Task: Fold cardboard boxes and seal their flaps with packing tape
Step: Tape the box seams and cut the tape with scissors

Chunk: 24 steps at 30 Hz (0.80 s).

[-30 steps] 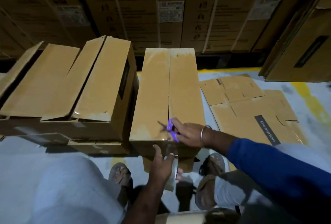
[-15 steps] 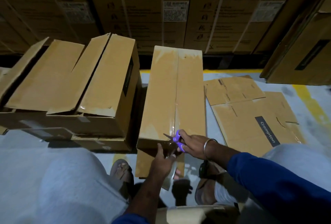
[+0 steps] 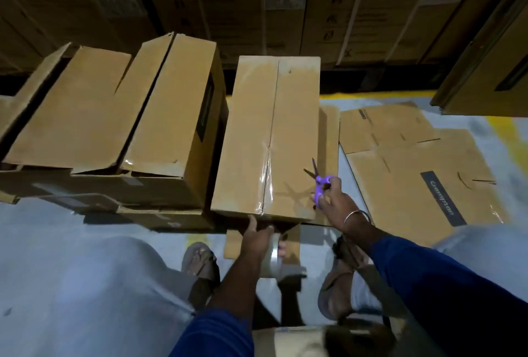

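The scissors (image 3: 321, 182) have been lifted off the tape seam and swung right, blades now parted, gripped by the right hand (image 3: 333, 199) over the box's (image 3: 271, 133) near right corner. The tape roll (image 3: 274, 256) is clutched by the left hand (image 3: 258, 238) against the box's near edge, on the floor.

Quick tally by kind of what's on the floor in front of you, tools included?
Folded boxes: 2, the middle box and the left box.
Flattened cartons: 2.
Scissors: 1, in the right hand.
Tape rolls: 1, in the left hand.
Total: 6.
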### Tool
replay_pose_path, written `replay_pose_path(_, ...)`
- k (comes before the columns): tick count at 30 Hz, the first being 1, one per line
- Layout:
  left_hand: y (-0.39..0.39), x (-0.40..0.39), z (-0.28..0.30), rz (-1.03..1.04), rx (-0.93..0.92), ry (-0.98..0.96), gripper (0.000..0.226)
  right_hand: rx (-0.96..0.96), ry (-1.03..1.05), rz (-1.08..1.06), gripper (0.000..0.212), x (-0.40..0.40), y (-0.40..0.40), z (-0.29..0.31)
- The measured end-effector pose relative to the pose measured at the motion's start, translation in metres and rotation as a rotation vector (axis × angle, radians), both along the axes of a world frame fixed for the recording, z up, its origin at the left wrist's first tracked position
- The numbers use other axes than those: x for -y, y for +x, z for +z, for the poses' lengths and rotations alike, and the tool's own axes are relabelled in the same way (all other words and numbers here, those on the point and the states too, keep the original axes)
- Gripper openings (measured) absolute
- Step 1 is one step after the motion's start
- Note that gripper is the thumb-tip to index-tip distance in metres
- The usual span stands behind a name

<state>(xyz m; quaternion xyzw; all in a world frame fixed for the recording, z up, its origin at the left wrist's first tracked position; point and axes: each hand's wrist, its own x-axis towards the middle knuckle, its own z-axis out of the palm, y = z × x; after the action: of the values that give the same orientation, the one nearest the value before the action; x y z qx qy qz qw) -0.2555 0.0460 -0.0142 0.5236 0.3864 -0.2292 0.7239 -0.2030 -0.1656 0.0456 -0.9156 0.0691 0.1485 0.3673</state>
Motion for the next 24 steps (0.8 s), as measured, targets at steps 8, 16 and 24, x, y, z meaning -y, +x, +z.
replay_pose_path(8,0.056,0.015,-0.013,-0.035,0.077,-0.010,0.078,0.101,-0.030,0.125,0.043,-0.032,0.029,-0.032)
replay_pose_path(16,0.114,0.017,-0.024,-0.143,0.189,0.028,0.078,0.200,-0.037,0.305,0.045,-0.049,0.101,-0.062)
replay_pose_path(24,0.097,-0.013,-0.066,-0.141,0.167,0.200,0.073,0.278,0.045,0.313,0.039,-0.040,0.114,-0.086)
